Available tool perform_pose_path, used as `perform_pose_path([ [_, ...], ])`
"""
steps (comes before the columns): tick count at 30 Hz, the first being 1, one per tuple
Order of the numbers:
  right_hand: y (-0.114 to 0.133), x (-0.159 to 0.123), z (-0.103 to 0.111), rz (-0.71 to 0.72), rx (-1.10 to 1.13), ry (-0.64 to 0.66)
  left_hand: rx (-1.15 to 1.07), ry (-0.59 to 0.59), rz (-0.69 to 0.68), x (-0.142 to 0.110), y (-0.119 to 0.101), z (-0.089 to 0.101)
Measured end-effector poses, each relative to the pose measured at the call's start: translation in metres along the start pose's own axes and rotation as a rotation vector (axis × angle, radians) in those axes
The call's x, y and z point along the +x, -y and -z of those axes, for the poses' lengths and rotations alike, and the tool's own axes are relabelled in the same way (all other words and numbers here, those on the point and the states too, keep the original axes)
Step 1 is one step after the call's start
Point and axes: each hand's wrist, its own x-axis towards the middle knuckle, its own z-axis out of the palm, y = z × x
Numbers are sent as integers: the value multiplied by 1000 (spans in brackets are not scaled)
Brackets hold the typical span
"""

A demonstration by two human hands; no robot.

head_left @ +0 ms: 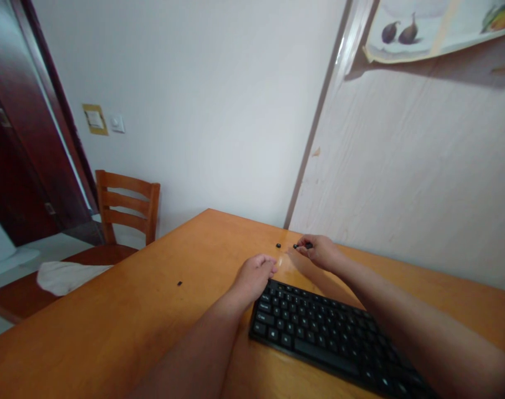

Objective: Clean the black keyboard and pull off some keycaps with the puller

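A black keyboard (314,327) lies at a slant on the wooden table, its right part hidden under my right forearm. My left hand (255,275) rests at its far left corner with the fingers curled together; whether they hold anything is hidden. Beyond the keyboard's back edge, my right hand (319,250) is closed in a pinch around a small black piece (309,245) that looks like a keycap. Another small black piece (295,246) is at its fingertips. Slightly left of that, a third black piece (278,245) lies on the table.
Farther left on the table (152,310) lies a small flat black piece (179,284). A wooden chair (127,205) with a white cloth (69,277) on its seat stands beyond the left edge. The wall (214,111) rises along the table's back side.
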Motion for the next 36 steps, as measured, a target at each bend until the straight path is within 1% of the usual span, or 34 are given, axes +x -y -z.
perform_pose_path([
  [5,-16,15,-21,-16,8,29,22,3,-3,0,1,0],
  [12,-23,35,-45,-25,39,54,31,-26,19,-4,-4,-2],
  [16,-27,42,-55,-36,46,66,47,-32,10,-5,-6,-3],
  [21,-28,45,-58,-41,59,86,56,-31,6,-5,-7,-3],
  [36,-21,43,-54,-54,68,114,46,-28,24,-7,-10,-4],
])
